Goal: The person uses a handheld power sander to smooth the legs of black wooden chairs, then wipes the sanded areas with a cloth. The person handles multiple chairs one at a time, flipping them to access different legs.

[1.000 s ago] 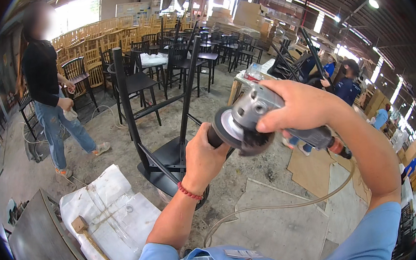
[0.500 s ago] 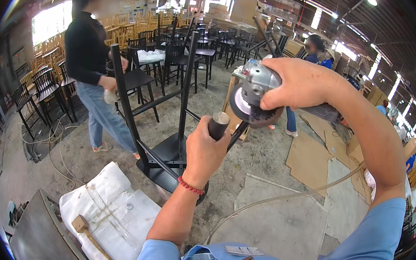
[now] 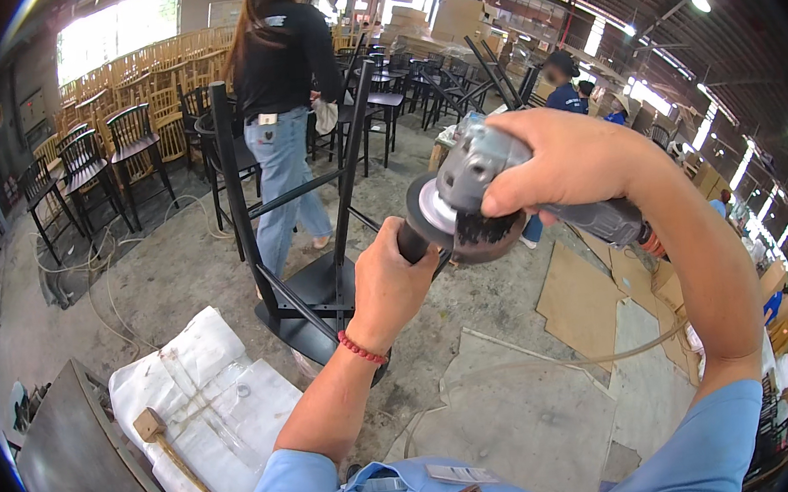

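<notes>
I hold a grey angle grinder [image 3: 492,190] up in front of me. My right hand [image 3: 574,160] wraps over its body from above. My left hand [image 3: 388,284] grips the black side handle below the disc; a red bead bracelet circles that wrist. The round disc faces left. Beneath the tool a black metal chair [image 3: 306,254] stands upside down, legs pointing up, seat resting on a low support.
A person in a black top and jeans [image 3: 284,115] walks just behind the chair. A white wrapped bundle [image 3: 205,394] with a wooden mallet [image 3: 168,448] lies at lower left beside a dark table [image 3: 76,471]. Stacked chairs fill the back; cardboard sheets [image 3: 595,294] lie at right.
The grinder has shifted slightly higher and rightward in my hands. The person in the black top has walked from the far left to directly behind the upturned chair.
</notes>
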A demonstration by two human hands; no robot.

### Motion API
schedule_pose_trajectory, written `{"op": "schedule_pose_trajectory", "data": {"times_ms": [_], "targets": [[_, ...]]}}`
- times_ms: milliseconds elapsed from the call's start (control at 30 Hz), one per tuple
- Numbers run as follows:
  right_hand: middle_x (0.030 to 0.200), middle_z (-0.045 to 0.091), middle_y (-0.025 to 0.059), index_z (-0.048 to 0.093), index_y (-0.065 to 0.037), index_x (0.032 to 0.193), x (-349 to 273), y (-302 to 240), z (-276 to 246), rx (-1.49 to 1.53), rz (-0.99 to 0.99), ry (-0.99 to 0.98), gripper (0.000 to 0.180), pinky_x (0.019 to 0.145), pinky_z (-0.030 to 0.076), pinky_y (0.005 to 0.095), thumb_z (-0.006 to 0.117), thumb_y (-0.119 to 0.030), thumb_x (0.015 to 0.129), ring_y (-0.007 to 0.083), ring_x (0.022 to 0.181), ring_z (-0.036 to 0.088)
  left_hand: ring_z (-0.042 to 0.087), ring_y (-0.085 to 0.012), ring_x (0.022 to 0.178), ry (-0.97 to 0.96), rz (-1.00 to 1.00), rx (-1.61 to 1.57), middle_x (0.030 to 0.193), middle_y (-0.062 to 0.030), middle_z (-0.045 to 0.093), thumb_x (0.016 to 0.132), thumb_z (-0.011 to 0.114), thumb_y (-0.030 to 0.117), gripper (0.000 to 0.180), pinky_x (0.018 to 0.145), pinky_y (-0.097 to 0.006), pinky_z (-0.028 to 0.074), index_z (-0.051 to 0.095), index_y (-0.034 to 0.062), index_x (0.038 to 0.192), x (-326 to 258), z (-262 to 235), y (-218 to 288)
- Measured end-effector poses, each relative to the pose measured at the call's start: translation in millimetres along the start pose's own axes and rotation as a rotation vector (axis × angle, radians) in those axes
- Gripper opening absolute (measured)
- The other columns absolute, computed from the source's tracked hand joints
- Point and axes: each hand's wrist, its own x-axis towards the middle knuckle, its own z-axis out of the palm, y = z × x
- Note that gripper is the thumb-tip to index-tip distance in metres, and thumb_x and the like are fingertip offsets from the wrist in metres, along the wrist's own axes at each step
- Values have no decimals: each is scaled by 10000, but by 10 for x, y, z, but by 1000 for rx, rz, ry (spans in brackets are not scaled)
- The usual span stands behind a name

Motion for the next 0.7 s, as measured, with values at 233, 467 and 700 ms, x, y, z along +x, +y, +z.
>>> {"op": "schedule_pose_trajectory", "data": {"times_ms": [233,467,700], "targets": [[786,660,73,615,-29,1072,-15,0,-56,-130,83,64,442,579,473,296,743,-286,736,136,563,588,636,-223,722,-29,-82,45,804,-136,666,826,724,165,261,704,-329,496,592,-5,973,4,-9,63],[732,628,75,597,-10,1063,-32,317,113,77,40,111,405,564,479,304,730,-260,772,145,553,585,601,-235,694,-29,-68,17,808,-137,655,836,719,182,261,695,-332,490,591,6,980,-1,-6,27],[787,646,78,577,-5,1190,72,666,187,203,42,109,506,579,477,288,746,-215,761,127,570,586,594,-166,735,15,-105,46,818,-94,650,835,738,183,288,704,-323,486,588,5,1003,29,-9,71]]}}
